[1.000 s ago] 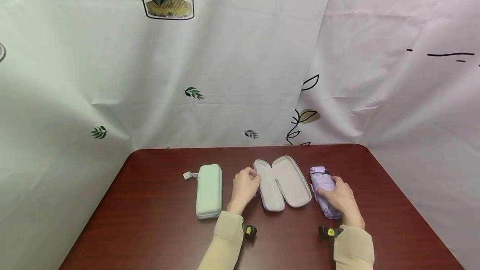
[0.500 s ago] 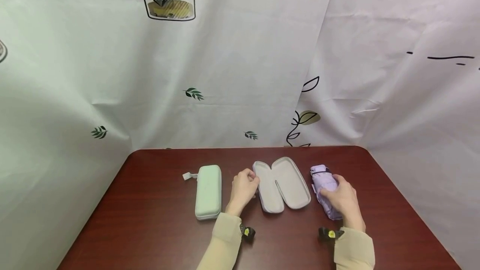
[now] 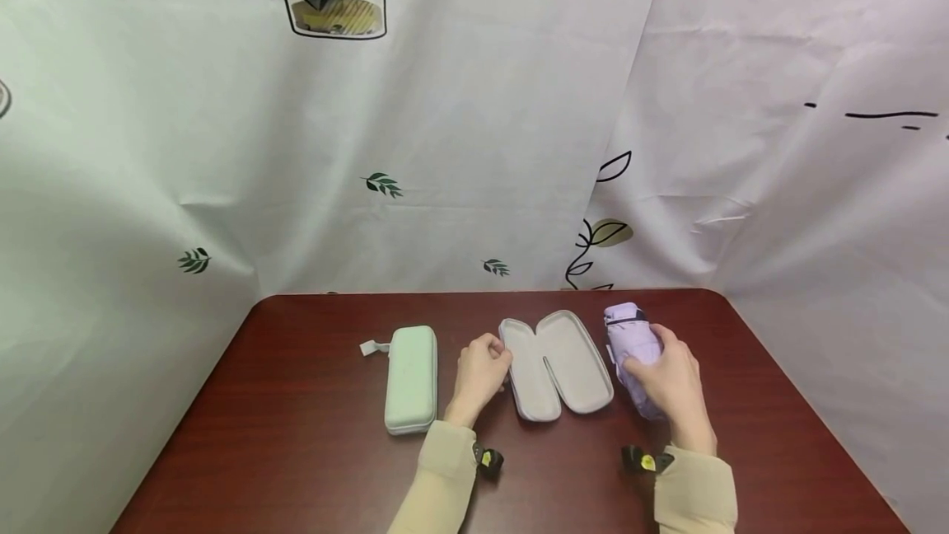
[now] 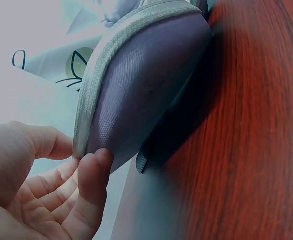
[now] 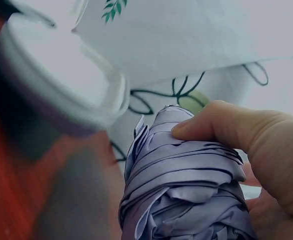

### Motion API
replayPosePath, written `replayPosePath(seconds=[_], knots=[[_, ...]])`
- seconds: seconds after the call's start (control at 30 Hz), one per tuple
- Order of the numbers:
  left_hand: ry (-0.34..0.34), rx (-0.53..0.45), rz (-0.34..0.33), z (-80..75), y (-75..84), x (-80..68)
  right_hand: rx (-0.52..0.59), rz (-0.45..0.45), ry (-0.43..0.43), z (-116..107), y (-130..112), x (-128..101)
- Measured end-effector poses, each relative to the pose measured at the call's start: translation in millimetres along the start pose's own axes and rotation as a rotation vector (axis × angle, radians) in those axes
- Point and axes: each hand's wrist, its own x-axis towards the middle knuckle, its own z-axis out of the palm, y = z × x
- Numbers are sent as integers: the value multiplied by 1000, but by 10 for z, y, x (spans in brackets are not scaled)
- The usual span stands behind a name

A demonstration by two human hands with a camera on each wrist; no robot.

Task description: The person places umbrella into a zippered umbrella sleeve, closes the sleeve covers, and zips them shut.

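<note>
- Head: the left hand point(image 3: 480, 371) pinches the left edge of the open case point(image 3: 578, 365); the right hand point(image 3: 675, 381) grips the purple bundle point(image 3: 630, 338), just right of that case. 1 green case point(image 3: 411, 377) lies on the table point(image 3: 296, 452).
- Left wrist: the left hand is clamped on the open case's edge.
- Right wrist: the right hand clasps the purple bundle's folds.

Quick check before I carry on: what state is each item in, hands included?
Green case: closed, lying on the table.
Pale-lined case: open, lining facing up.
Purple umbrella: folded up.
Left hand: pinching the open case's edge.
Right hand: gripping the umbrella.
</note>
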Motion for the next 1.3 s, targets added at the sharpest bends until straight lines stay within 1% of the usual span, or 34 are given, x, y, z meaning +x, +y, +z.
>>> replayPosePath(seconds=[0.17,0.27,0.37,0.57,0.7,0.83,1.13,1.3], knots=[[-4,6,-2,-8,8,-8,21,-42,18,9,-152,-9],[-6,7,-3,-12,16,-15,31,-64,9,55,-256,-23],[-7,6,-6,-17,22,-16,39,-88,-2,155,-362,-31],[-9,20,-17,-19,26,-11,33,-112,-43,433,-524,-54],[-8,24,-18,-13,20,-11,4,-110,-59,576,-538,-60],[-4,23,-13,-3,21,-6,-12,-89,-74,659,-496,-49],[-10,40,-2,-5,46,-11,-29,-64,-101,731,-438,-1],[-13,36,6,4,62,-17,-38,-73,-103,789,-447,44]])
